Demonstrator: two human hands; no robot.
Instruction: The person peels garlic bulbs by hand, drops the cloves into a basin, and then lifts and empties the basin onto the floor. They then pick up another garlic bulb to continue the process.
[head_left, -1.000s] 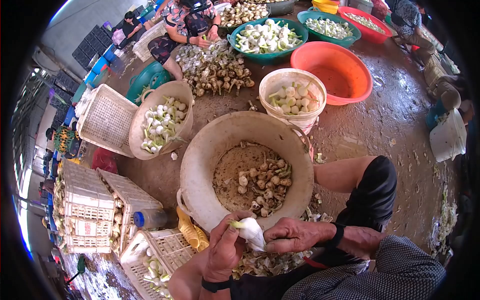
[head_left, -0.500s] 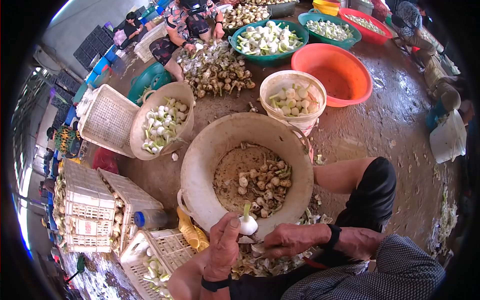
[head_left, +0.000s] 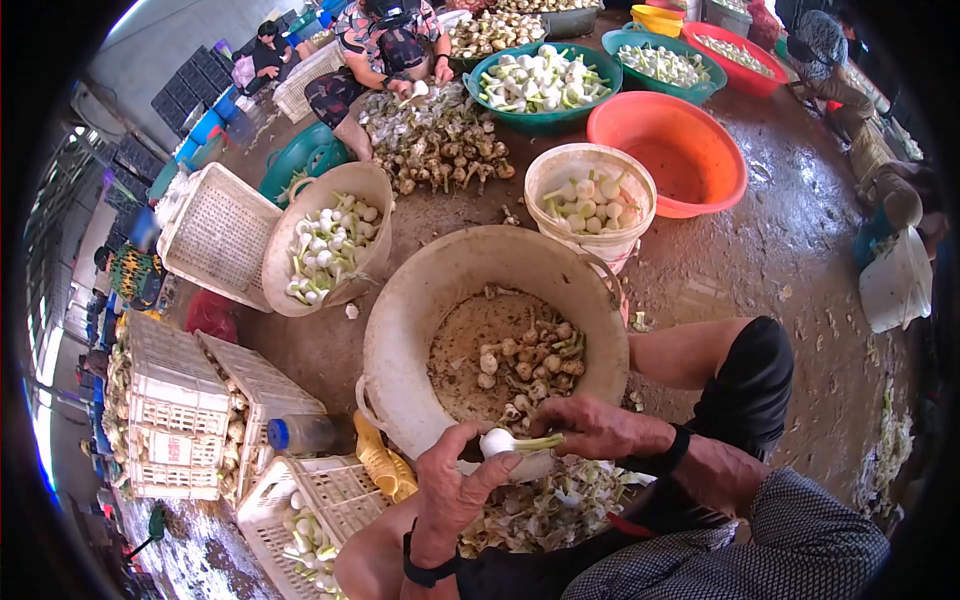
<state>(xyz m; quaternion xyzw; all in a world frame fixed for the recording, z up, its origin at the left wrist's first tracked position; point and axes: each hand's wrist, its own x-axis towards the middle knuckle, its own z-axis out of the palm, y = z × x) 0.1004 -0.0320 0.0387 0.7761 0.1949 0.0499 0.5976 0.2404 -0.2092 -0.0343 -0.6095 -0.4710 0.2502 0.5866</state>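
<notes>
My left hand [head_left: 457,483] holds a peeled white garlic bulb [head_left: 498,441] by its round end, just over the near rim of a big cream tub [head_left: 400,320]. My right hand [head_left: 598,428] pinches the bulb's green stalk, which points right. The tub holds several unpeeled, dirty garlic bulbs [head_left: 530,365] on its right side. A heap of peelings [head_left: 555,505] lies below my hands, between my knees.
Two cream buckets of peeled garlic [head_left: 325,245] [head_left: 590,200] stand beyond the tub, then an orange basin [head_left: 668,150] and green basins [head_left: 545,80]. White crates [head_left: 215,235] and a plastic bottle [head_left: 298,436] sit at left. Another person [head_left: 385,50] works by a garlic pile at the top.
The bulb's skin has come off. My left hand has turned the bulb so its stalk lies sideways, and my right hand has risen from the peelings to grip the stalk.
</notes>
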